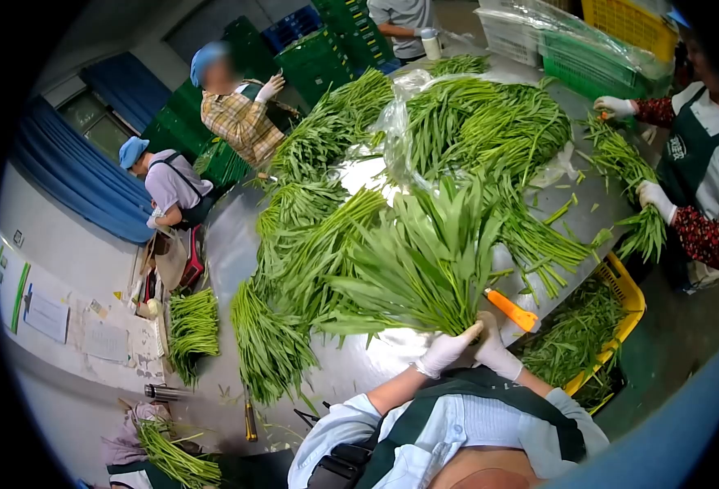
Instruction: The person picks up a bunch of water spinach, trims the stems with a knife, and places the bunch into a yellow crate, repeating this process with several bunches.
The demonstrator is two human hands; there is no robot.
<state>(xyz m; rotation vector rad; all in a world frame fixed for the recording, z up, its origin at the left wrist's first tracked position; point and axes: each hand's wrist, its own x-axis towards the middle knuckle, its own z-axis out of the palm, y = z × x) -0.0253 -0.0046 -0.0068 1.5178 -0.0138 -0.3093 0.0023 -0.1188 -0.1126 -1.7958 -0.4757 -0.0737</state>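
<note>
In front of me I hold upright a leafy bunch of water spinach (425,261), its long leaves fanning out over the table. My left hand (447,350), in a white glove, is closed around the lower stems. Beside it my right hand (498,350), also gloved, is closed at the base of the same bunch; its fingers are partly hidden. An orange-handled knife (513,310) lies at the table edge just beyond my right hand. Past the bunch, more greens (490,122) are heaped, some on clear plastic.
A yellow crate (632,306) with loose greens stands right of the metal table (229,236). Another knife (250,422) lies at lower left. Across on the right, a gloved co-worker (710,155) holds greens. Other people work at the left and back, near stacked green crates (315,65).
</note>
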